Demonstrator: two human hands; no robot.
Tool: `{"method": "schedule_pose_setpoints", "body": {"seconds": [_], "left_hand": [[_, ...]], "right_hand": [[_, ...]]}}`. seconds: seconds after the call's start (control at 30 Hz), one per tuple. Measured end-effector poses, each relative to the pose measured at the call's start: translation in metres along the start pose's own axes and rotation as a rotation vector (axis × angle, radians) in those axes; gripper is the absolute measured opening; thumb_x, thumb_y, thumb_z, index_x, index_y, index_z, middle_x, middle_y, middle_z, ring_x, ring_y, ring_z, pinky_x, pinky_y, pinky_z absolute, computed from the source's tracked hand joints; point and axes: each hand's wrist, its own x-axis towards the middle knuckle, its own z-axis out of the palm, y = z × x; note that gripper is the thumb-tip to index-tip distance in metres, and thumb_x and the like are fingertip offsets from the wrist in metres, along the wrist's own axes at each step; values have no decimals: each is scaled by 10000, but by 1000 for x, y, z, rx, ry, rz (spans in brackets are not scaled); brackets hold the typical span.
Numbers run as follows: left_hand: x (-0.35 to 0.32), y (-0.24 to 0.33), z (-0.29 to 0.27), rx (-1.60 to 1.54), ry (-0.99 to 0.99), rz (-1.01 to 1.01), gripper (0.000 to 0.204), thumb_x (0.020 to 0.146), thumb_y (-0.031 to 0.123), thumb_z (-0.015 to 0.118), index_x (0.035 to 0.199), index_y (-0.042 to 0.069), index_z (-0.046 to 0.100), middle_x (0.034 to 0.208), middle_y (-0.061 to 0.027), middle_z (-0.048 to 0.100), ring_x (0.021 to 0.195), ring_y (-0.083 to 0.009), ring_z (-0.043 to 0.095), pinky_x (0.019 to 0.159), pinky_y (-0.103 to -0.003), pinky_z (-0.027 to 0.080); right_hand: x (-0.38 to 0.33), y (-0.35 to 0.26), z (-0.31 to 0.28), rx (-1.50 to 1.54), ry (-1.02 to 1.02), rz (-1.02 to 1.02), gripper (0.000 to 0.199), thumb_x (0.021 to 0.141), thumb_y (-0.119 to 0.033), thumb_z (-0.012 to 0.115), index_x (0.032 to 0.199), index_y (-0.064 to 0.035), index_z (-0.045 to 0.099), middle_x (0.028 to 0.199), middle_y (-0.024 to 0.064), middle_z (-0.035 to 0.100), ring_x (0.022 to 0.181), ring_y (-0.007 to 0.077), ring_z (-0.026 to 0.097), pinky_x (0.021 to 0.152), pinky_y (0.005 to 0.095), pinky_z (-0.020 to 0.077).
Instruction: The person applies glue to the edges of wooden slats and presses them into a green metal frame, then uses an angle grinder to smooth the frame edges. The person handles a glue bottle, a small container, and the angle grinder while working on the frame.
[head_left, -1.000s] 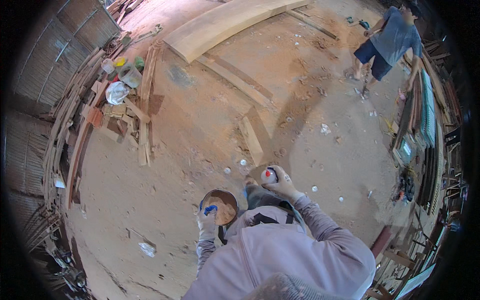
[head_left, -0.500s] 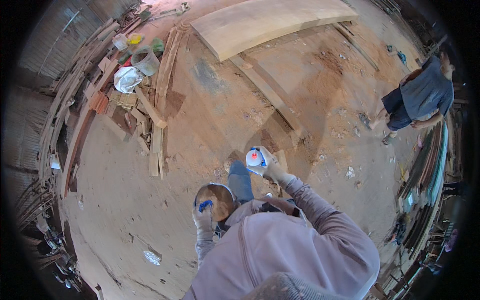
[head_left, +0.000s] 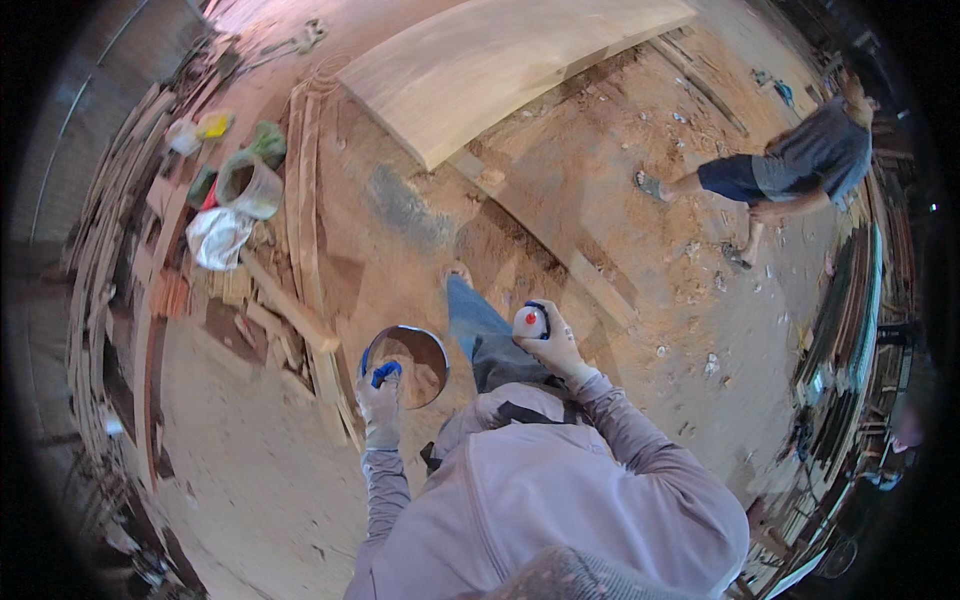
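My left hand [head_left: 378, 412], in a pale glove with blue fingertips, is closed on the near-left edge of a round metal pan [head_left: 443, 357]. The pan has a shiny rim and a brownish inside; whether that is its contents or its bottom I cannot tell. In front of my body, to the right, my right hand [head_left: 562, 352], also gloved, wraps round a white bottle [head_left: 523, 324] with a red tip pointing up. The two hands are apart, and my leg [head_left: 477, 318] stretches forward between them.
Ahead lies a large pale wood slab [head_left: 500, 75] on wooden beams [head_left: 560, 250]. At left are stacked planks [head_left: 100, 260], offcuts, a bucket [head_left: 262, 192] and a white sack [head_left: 215, 240]. A person [head_left: 810, 160] walks at the right, near leaning sheets [head_left: 850, 310].
My view has shifted forward and turned, with the slab and left pile now nearer. The pan has moved left and forward, the bottle slightly right. The other person's legs have spread into a stride.
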Motion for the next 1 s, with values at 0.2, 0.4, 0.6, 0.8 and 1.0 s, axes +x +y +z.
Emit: {"method": "schedule_pose_setpoints", "body": {"seconds": [0.2,0.4,0.6,0.8,1.0], "left_hand": [[191,8,13,-126,-96,-149,169,885,53,730,1037,-15,759,997,-91,760,890,-154,702,844,-313,566],[353,67,-18,-80,-109,-163,195,881,48,745,1063,-21,751,1006,-87,748,916,-168,692,885,-300,553],[542,73,-46,-17,-137,-91,293,889,79,740,1155,-43,718,1091,-110,723,941,-181,686,880,-328,549],[750,85,-73,-29,-187,52,394,873,103,752,1240,-29,693,1296,-130,665,989,-180,689,894,-336,548],[925,105,-92,87,-168,102,398,839,104,786,1204,-28,698,1290,-153,664,975,-239,713,870,-356,565]], "right_hand": [[199,-64,56,-183,39,-6,669,729,-265,829,1320,-108,556,1180,177,665,1146,349,638,994,430,498],[381,-168,135,-215,-18,-115,658,743,-258,831,1323,-104,561,1224,182,651,1181,355,622,1014,427,492],[528,-221,220,-250,28,-161,659,733,-206,855,1315,-93,566,1206,173,653,1152,331,636,993,413,507],[624,-266,316,-45,172,28,666,727,-172,863,1312,-84,557,1141,126,659,1052,191,636,911,358,539],[727,-329,378,82,190,11,678,735,-90,855,1337,-91,542,1141,88,646,1102,181,620,937,343,542]]}}
